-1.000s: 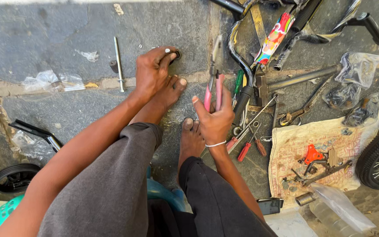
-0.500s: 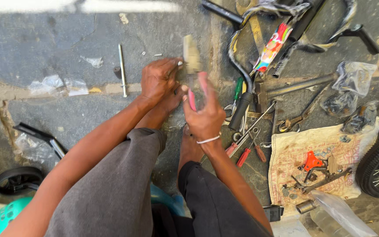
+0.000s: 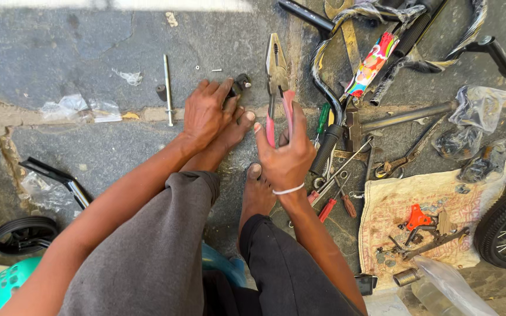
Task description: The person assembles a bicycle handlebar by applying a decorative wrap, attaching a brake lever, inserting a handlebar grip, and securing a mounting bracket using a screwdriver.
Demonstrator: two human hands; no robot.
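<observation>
You've got one pair of pliers (image 3: 277, 76), one long bolt (image 3: 167, 88), two small wheels (image 3: 21, 233), one cloth (image 3: 408, 202), three clear bags (image 3: 77, 108), two bare feet (image 3: 257, 190).

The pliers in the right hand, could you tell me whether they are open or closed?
Open: the pliers are held up by the right hand, the two pink handles spread apart and the metal tips slightly parted.
</observation>
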